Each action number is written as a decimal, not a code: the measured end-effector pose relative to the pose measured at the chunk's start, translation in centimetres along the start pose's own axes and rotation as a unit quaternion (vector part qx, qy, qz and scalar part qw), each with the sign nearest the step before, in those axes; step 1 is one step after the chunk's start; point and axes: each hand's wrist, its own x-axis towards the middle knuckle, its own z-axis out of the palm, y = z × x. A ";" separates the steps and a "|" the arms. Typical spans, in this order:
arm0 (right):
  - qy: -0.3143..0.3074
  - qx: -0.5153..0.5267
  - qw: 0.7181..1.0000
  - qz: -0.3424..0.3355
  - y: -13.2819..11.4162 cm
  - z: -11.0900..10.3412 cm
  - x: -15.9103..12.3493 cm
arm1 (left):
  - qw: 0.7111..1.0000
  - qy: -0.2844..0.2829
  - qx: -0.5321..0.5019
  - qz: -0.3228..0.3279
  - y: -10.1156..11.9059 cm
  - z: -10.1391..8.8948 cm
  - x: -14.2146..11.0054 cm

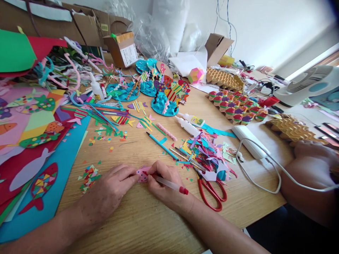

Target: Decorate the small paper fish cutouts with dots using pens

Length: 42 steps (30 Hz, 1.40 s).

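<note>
Gripping red pen [169,183] w/ R fingers [162,168], L fingers [129,171] pinching pink dotted paper [143,174].

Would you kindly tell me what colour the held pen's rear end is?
The held pen's rear end is red, in the head view.
</note>
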 end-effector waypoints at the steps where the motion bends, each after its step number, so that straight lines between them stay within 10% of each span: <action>1: 0.002 0.000 1.000 -0.003 0.0 0.0 0.0 | 1.000 0.001 0.001 -0.002 0.0 0.1 -0.1; 42: 0.002 0.009 1.000 0.001 0.1 0.2 0.0 | 1.000 -0.002 0.010 -0.008 0.0 0.3 -0.3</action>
